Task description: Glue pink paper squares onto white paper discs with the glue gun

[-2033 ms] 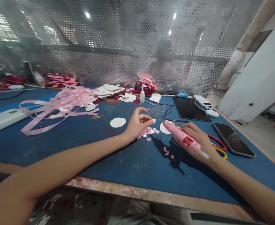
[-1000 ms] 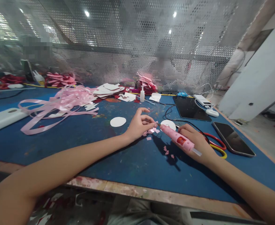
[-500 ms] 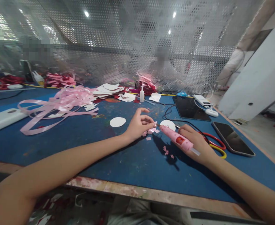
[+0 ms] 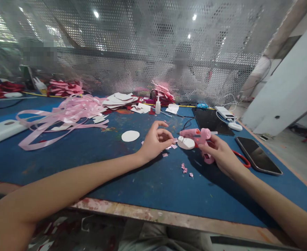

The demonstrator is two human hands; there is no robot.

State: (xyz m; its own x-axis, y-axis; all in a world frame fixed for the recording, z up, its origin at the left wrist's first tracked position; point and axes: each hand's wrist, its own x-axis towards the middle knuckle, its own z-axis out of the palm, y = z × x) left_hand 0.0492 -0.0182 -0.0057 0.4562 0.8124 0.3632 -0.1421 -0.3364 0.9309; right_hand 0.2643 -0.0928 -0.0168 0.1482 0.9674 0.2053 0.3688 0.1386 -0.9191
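My left hand (image 4: 157, 141) pinches a small pink ribbon piece (image 4: 174, 140) between thumb and fingertips, over a scatter of similar pink pieces (image 4: 165, 154) on the blue table. To its right, my right hand (image 4: 220, 151) is closed on a pink glue gun (image 4: 195, 133), whose nozzle points left and whose clear glue stick pokes out at the back. Beneath the glue gun lies a white paper disc (image 4: 186, 143). Another white oval disc (image 4: 130, 136) rests left of my left hand. Several tiny folded pink bits (image 4: 184, 168) lie nearer to me.
Looped pink ribbon (image 4: 72, 111) and white paper cutouts (image 4: 120, 99) pile up at the back left. A small white bottle (image 4: 158, 105) stands behind my hands. Red-handled scissors (image 4: 244, 159), a phone (image 4: 258, 155) and a black tablet (image 4: 212, 121) lie at right. Perforated sheeting (image 4: 132, 48) rises behind.
My right hand has drawn the glue gun back from my left fingertips and turned it on its side, above the white disc. The left hand has stayed almost in place with its pinch.
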